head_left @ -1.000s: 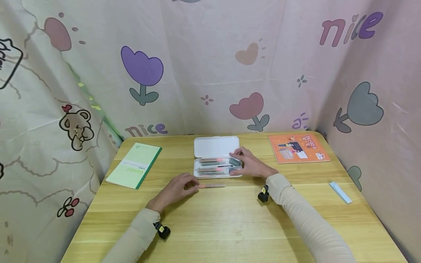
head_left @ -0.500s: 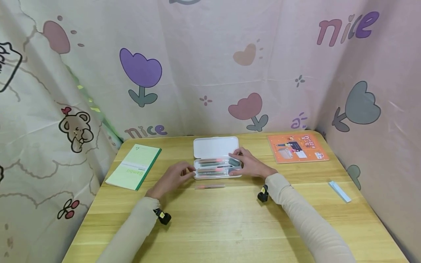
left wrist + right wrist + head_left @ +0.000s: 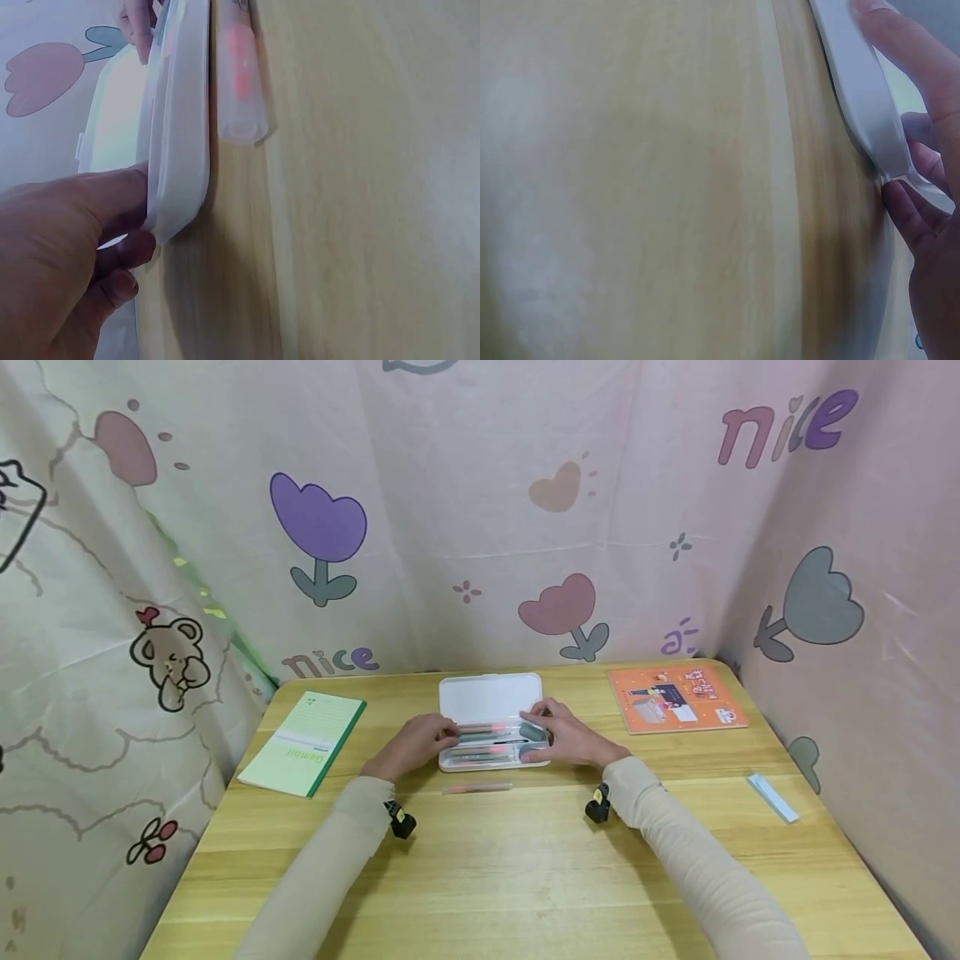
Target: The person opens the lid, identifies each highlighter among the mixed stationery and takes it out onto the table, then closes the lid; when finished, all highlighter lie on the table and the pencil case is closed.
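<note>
1. Holding the right end of a white pen case [image 3: 491,767], the right hand [image 3: 570,737], in the head view, sets its thumb toward the near edge and its fingers toward the far side. The case lies on the table [image 3: 495,877] between both hands, long axis running left to right. The left hand [image 3: 412,745] is at the left end, fingertips bent over the rim, closer than the right to the left ends of the far-row pens [image 3: 483,727].

2. The head view also shows how the case looks: shallow and pale, its lid [image 3: 487,695] laid back toward the curtain [image 3: 420,527], with near-row pens [image 3: 483,750] and a dark grey piece [image 3: 532,732] by the right fingertips. A loose pen [image 3: 477,788] lies on the near side, roughly parallel to the case.

3. In the left wrist view, one finger of the left hand passes behind the end wall and two others curl just below it. Its tip is hidden, so I cannot tell whether it pinches anything. The loose pen looks translucent, pink-orange inside, just beside the case.

4. In the right wrist view, the right hand grips the case's smooth whitish end, one digit along the wall, other fingertips bent at the corner.
</note>
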`<state>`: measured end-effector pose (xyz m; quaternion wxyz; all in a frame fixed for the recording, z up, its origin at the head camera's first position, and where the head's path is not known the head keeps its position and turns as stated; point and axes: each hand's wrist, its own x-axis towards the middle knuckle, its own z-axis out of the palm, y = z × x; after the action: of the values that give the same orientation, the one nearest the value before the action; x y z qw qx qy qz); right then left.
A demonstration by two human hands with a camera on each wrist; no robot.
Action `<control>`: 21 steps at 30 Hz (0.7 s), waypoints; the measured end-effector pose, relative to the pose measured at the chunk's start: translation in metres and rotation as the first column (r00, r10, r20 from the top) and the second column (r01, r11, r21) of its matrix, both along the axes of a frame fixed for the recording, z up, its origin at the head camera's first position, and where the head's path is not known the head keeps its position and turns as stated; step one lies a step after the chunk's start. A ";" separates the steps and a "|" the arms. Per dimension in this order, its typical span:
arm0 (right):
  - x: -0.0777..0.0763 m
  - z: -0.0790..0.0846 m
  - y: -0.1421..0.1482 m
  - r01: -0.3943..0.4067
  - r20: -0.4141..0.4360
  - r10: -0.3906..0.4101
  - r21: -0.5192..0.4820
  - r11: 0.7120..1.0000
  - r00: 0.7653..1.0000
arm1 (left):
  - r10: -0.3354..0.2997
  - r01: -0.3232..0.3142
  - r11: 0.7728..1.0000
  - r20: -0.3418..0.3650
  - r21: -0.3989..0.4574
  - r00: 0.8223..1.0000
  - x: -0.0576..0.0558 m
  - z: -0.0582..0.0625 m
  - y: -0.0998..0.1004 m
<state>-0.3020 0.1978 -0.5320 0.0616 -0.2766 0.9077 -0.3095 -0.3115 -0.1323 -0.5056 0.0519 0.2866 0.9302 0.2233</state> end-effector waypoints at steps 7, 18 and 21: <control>0.000 -0.001 0.000 0.010 -0.002 -0.010 0.010 1.000 1.000 | 0.028 -0.034 0.995 -0.058 -0.094 0.998 0.000 0.000 0.009; 0.003 0.002 -0.002 0.008 0.004 -0.008 0.002 1.000 1.000 | 0.049 -0.053 0.998 -0.206 -0.015 0.977 0.008 -0.006 0.002; 0.002 0.002 -0.002 0.005 -0.001 -0.005 0.003 1.000 1.000 | 0.044 -0.035 0.999 -0.241 0.042 0.969 0.011 -0.003 -0.008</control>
<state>-0.2999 0.1957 -0.5304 0.0609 -0.2744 0.9089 -0.3080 -0.3001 -0.1406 -0.5089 -0.0718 0.2941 0.9307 0.2051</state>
